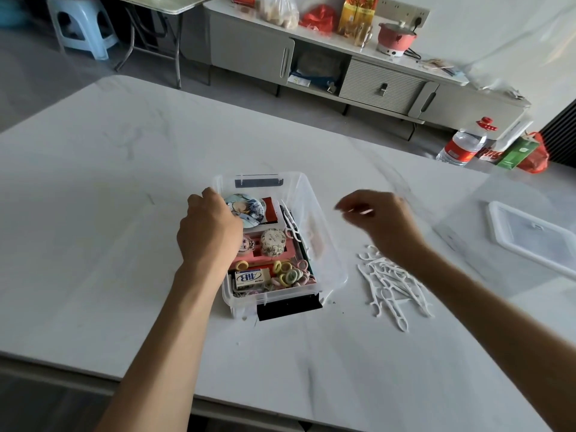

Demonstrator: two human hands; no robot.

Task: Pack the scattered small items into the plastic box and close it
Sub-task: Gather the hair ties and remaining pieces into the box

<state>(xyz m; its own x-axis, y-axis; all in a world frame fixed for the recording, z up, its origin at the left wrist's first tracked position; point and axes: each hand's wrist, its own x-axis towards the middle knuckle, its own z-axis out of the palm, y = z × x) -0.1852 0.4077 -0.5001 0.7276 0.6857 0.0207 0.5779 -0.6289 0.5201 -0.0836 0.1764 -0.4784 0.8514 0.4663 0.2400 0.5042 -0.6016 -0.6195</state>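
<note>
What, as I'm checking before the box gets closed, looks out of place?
White floss picks lie in a loose heap on the table, right of the plastic box rather than inside it. The box's lid lies apart near the table's right edge, so the box stands open.

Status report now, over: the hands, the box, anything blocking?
Left hand grips plastic box rim. Right hand blurred beside box, grip unclear. Box open, lid apart on table; floss picks unpacked. No obstruction seen.
</note>
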